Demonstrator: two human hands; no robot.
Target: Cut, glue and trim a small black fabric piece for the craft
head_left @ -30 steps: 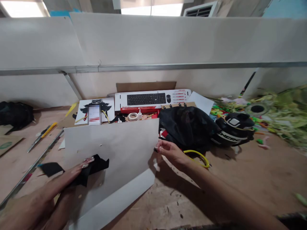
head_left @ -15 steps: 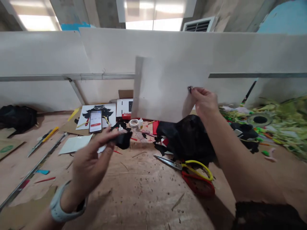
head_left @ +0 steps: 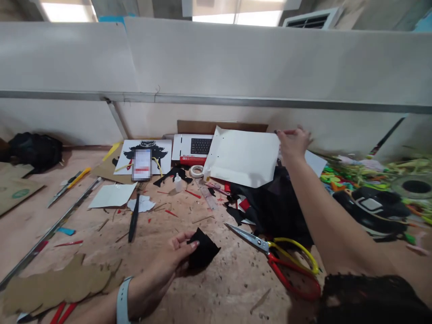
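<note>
My left hand (head_left: 168,263), low in the middle, pinches a small black piece of cloth or paper (head_left: 203,249) between thumb and fingers. My right hand (head_left: 294,143) reaches to the back with its fingers closed at the upper right corner of a white sheet (head_left: 243,157). That sheet slants over the black cloth (head_left: 285,209) and part of a keyboard box (head_left: 192,148). A small dark spot shows at the right fingertips; I cannot make out what it is. Scissors (head_left: 270,252) with yellow and red handles lie between my hands, blades pointing left.
A phone (head_left: 141,164) stands before a picture (head_left: 165,155) of a black figure. Near it are a glue bottle (head_left: 177,183), a tape roll (head_left: 196,171) and a black-handled tool (head_left: 134,220). Cut cardboard (head_left: 57,279) lies front left, a utility knife (head_left: 72,182) behind. Colourful scraps (head_left: 340,175) cover the right.
The white sheet has come down from upright to a slant near the table, with my right hand still at its corner. My left hand has moved right and lower with the black piece.
</note>
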